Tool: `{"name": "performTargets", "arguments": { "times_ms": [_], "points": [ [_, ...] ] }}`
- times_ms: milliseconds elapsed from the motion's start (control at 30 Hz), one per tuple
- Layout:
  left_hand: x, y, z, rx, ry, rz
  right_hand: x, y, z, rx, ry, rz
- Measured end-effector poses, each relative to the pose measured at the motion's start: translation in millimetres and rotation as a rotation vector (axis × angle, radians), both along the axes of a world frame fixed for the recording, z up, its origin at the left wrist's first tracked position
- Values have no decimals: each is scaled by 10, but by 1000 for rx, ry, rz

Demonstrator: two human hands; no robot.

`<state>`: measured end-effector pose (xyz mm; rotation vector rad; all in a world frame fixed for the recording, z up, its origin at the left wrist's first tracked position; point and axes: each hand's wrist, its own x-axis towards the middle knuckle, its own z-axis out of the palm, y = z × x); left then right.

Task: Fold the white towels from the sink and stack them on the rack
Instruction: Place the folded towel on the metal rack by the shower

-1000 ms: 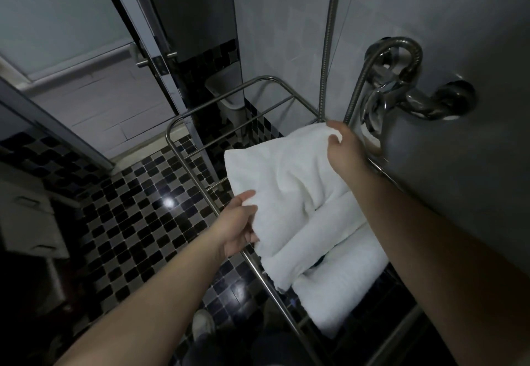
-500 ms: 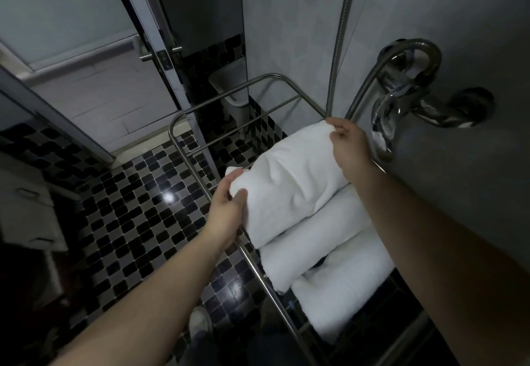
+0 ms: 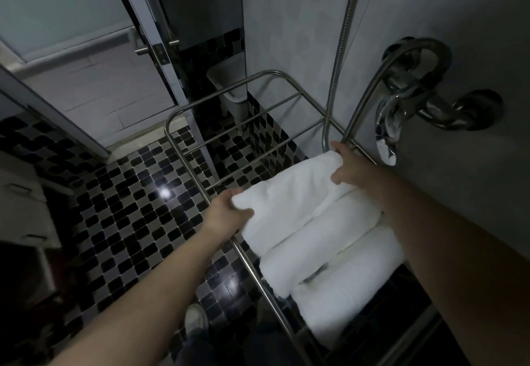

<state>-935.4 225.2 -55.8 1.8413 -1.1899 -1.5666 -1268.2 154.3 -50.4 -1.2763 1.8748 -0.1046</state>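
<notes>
Fluffy cloth towel (image 3: 289, 193) (shiny metal rack (image 3: 218, 101))

A floor (image 3: 120, 208) of small black and grey tiles is seen at the left, with a bright glare spot (image 3: 165, 192) on it. A chrome mixer tap (image 3: 415, 99) is mounted on the grey wall (image 3: 473, 7) at the right, and a metal hose (image 3: 342, 50) is hung down beside it. A metal-framed door (image 3: 160, 50) is set at the far left. A white bin (image 3: 229, 90) is stood in the far corner. A pale shoe (image 3: 196, 318) is glimpsed at the near edge.
</notes>
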Motion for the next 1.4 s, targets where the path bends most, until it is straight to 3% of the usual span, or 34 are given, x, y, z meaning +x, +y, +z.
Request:
{"name": "performTargets", "arguments": {
  "times_ms": [67,233,333,433,567,667,767,867,933,1067,1267,1400],
  "points": [
    [11,16,-17,-47,-21,-22,-56,-15,-63,21,50,115],
    [15,66,-36,-192,17,-83,-106,90,-263,-299,317,168],
    [8,92,-66,-202,-154,-205,-83,210,-366,-216,453,167],
    [-8,58,-89,-219,-316,-316,-13,169,-337,-112,389,117],
    [-16,18,-83,-157,-353,-351,132,-148,-221,-77,163,-154],
    [-32,7,-69,-126,-259,-227,198,-241,-131,-83,16,-353],
    [8,24,-116,-164,-193,-70,119,-176,-60,-161,-1,-269],
    [92,89,-136,-216,-123,-57,11,-141,26,-319,-157,-317],
    [140,119,-160,-237,-102,-95,-68,-78,49,-323,-230,-336],
    [119,92,-235,-239,-208,-180,-241,119,-46,-104,-141,-155],
    [184,75,-276,-268,-309,-162,-97,52,-73,-304,-75,-115],
    [193,92,-290,-289,-366,-246,-115,69,-142,-222,29,-48]
  ]
}}
